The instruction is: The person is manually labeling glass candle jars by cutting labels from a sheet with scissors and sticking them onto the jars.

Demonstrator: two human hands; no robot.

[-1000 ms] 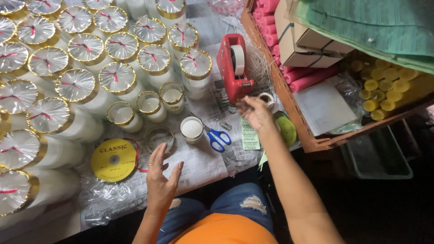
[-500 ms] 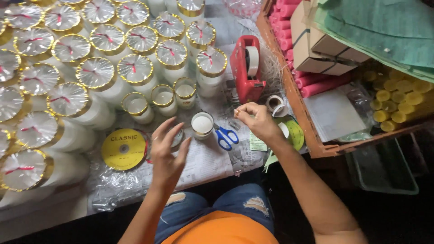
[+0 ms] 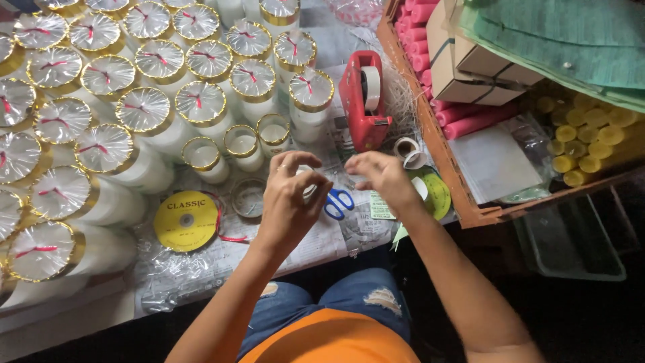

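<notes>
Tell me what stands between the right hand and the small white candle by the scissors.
Only the left hand does: it covers the white candle from above, so little of it shows. The right hand hangs just to its right, with the blue-handled scissors lying on the newspaper below the gap.

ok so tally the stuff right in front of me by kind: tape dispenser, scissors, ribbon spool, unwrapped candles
red tape dispenser: 1
blue-handled scissors: 1
yellow ribbon spool: 1
open gold-rimmed candles: 3
plain white candle, mostly hidden under the left hand: 1
total: 7
</notes>
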